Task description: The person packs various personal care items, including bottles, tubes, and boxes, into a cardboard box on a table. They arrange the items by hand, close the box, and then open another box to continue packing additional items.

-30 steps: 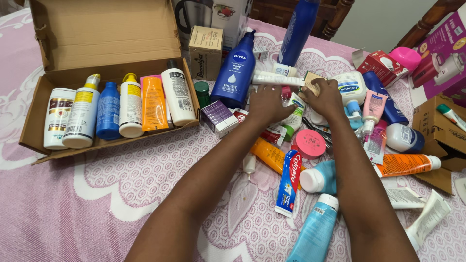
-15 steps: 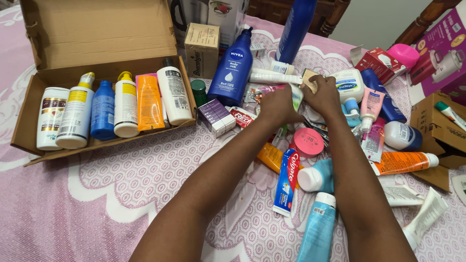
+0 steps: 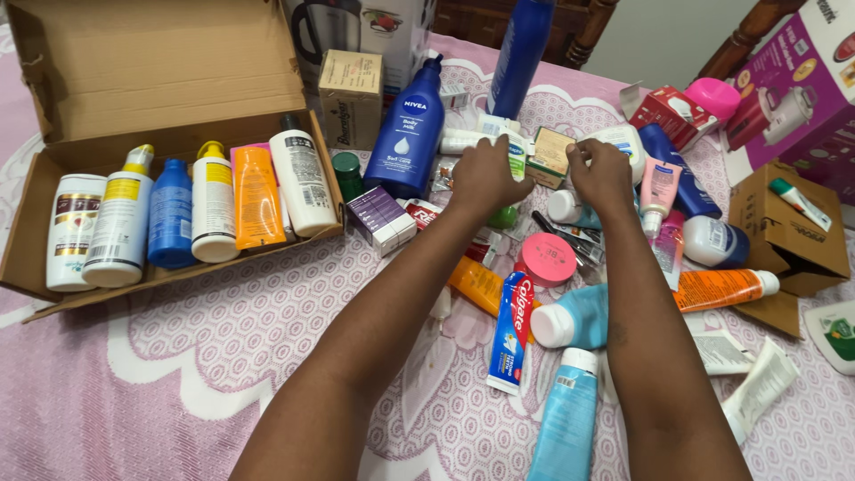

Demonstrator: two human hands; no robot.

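Observation:
My left hand (image 3: 485,175) reaches into a pile of toiletries and is closed on a white and green tube (image 3: 517,165), whose green end shows below the palm. My right hand (image 3: 601,174) is just to its right, fingertips pinching the right edge of a small tan box (image 3: 549,151) that sits between the two hands. A dark blue pump bottle (image 3: 405,134) stands just left of my left hand. A pink round jar (image 3: 546,258) lies beneath my wrists.
An open cardboard box (image 3: 178,267) at the left holds several bottles standing in a row. A toothpaste carton (image 3: 509,330), light blue tubes (image 3: 565,419) and an orange tube (image 3: 721,289) lie on the pink patterned cloth. A small cardboard box (image 3: 784,232) and a purple appliance carton (image 3: 802,80) stand at the right.
My left hand has closed on the white and green tube and raised it. Both hands have drifted slightly farther away, and the small tan box now sits between them.

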